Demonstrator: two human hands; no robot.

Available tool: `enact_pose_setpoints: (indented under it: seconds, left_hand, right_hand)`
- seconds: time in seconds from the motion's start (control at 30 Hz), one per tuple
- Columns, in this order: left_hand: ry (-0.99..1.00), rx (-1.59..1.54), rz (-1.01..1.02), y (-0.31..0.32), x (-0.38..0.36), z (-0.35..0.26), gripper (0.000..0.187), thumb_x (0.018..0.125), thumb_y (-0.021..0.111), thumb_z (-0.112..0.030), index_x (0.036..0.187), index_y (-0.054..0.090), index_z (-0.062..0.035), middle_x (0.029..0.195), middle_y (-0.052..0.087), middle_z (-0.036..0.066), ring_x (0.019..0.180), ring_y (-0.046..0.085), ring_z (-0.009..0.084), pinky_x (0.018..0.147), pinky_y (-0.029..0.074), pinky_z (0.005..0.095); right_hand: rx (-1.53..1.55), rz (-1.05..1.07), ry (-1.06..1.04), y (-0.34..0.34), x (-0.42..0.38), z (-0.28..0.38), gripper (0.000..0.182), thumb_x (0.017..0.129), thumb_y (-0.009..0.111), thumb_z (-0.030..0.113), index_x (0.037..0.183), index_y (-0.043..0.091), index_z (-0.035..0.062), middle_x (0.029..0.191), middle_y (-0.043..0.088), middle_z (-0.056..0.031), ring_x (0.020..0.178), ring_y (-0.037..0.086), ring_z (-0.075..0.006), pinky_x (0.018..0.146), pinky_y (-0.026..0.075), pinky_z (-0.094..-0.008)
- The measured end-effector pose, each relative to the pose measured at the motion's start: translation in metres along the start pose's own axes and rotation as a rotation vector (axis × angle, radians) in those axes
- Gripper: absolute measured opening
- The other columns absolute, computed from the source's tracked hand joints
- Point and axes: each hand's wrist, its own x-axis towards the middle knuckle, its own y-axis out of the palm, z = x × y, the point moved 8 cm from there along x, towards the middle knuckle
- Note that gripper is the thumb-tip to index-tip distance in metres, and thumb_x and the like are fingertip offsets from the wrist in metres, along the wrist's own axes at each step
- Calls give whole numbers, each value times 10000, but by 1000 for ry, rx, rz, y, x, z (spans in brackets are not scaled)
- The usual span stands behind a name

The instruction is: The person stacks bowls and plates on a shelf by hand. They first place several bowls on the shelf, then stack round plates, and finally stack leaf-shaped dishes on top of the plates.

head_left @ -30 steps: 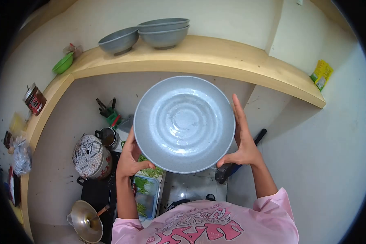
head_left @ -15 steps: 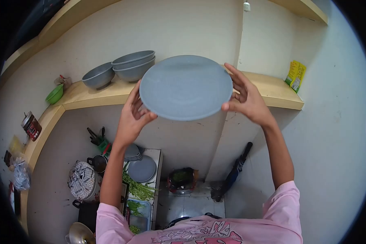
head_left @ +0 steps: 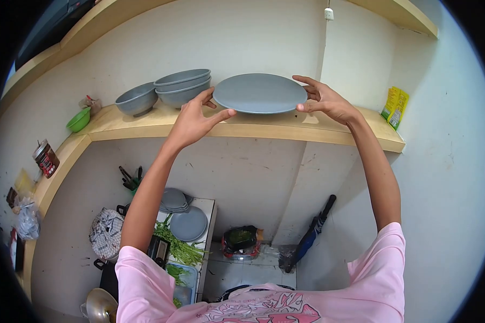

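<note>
A round grey plate (head_left: 260, 93) is level over the wooden shelf, overlapping its front part in this view. My left hand (head_left: 198, 119) grips the plate's left edge, thumb near the front rim and fingertips at the side. On the opposite edge, my right hand (head_left: 331, 103) has its thumb low at the rim and its fingers spread behind. Left of the plate, close to my left fingers, two stacked grey bowls (head_left: 183, 89) stand beside a single tilted-looking grey bowl (head_left: 136, 99).
The wooden shelf (head_left: 355, 133) carries a green bowl (head_left: 78, 120), a jar (head_left: 46, 159) and yellow packets (head_left: 395, 107). Below are a counter with grey plates (head_left: 188, 224), leafy greens (head_left: 186, 250), a cloth-covered pot (head_left: 105, 232) and an umbrella (head_left: 312, 234) against the wall.
Both hands have carried the plate forward, away from me, onto or close over the shelf. It has tipped from facing me to nearly level.
</note>
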Motion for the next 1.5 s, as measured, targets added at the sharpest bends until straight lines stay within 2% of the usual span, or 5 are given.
enact_pose_setpoints:
  seconds: [0.1, 0.83, 1.03, 1.27, 1.5]
  left_hand:
    - [58, 17, 20, 5, 4, 1, 1055, 745, 764, -762, 1414, 590, 36, 1187, 722, 255, 1183, 683, 361, 1095, 414, 521]
    - [-8, 301, 180, 19, 6, -4, 1039, 817, 661, -794, 1401, 593, 63, 1278, 666, 311, 1294, 582, 412, 1150, 283, 542]
    - [80, 277, -92, 2, -21, -12, 881, 886, 725, -610, 1484, 521, 3, 1302, 677, 252, 1269, 591, 367, 1145, 303, 473]
    - [141, -5, -416, -5, -144, 17, 585, 922, 768, -215, 1437, 550, -41, 1178, 749, 123, 1104, 659, 255, 1033, 388, 404]
    - [-353, -564, -343, 65, -248, 151, 350, 1033, 636, -131, 1357, 595, -4, 1081, 744, 92, 990, 669, 142, 921, 519, 313]
  right_hand:
    - [-150, 23, 21, -3, 9, -4, 1207, 681, 900, 539, 1610, 316, 37, 1552, 436, -299, 1475, 399, -423, 1258, 271, -505]
    - [-401, 44, 101, -11, 24, -39, 1369, 590, 763, 861, 1615, 320, 69, 1546, 444, -317, 1489, 369, -458, 1233, 282, -604]
    - [-579, -182, 111, -28, -6, -18, 1139, 749, 786, 712, 1581, 384, 46, 1524, 502, -271, 1464, 434, -413, 1233, 328, -504]
    - [-253, -1020, -463, 56, -137, 29, 292, 956, 670, 118, 1219, 650, -7, 1169, 714, -166, 1112, 665, -307, 1021, 479, -401]
    - [-155, -648, -266, 232, -149, -41, 219, 890, 675, 24, 1109, 663, 17, 1066, 706, -138, 997, 655, -316, 923, 464, -407]
